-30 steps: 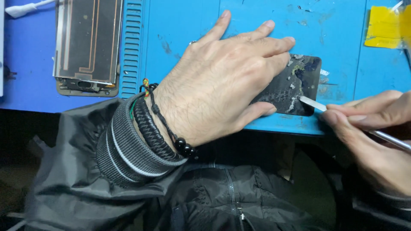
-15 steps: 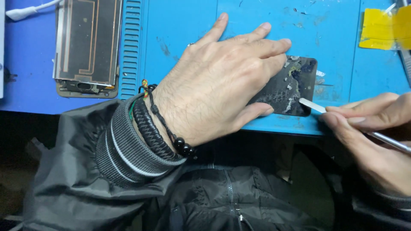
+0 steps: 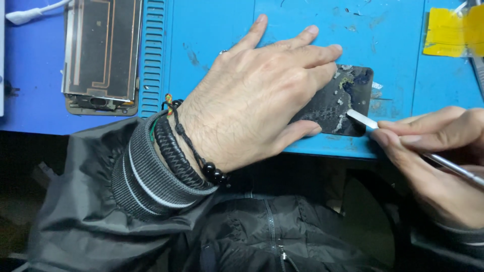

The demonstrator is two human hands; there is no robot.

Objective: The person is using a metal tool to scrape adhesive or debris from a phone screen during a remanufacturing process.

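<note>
left hand [image 3: 252,95] lies flat, palm down, on a dark phone back panel [image 3: 343,103], fingers [image 3: 302,40] spread slightly and stretched forward, pressing the panel onto the blue work mat [image 3: 212,45]. thumb runs along the panel's near edge. only the panel's right end shows past the hand; it sits near the front edge of the mat, on the counter. surface of the panel is patchy with grey and yellowish residue.

right hand [image 3: 433,161] comes in from the right, fingers pressed together in a pinch on a thin metal pry tool [image 3: 403,143]. the tool's flat pale tip touches the panel at its lower right corner. handle runs back to the right past the hand.

left wrist: braided black bracelet, beaded cord, striped knit cuff of a dark jacket [image 3: 126,216].

far left on the mat: an opened phone body [image 3: 101,50] with a copper-coloured coil pattern, well apart from the hands. white cable [image 3: 30,12] at the top left corner. yellow sheet [image 3: 448,32] at the top right.
</note>
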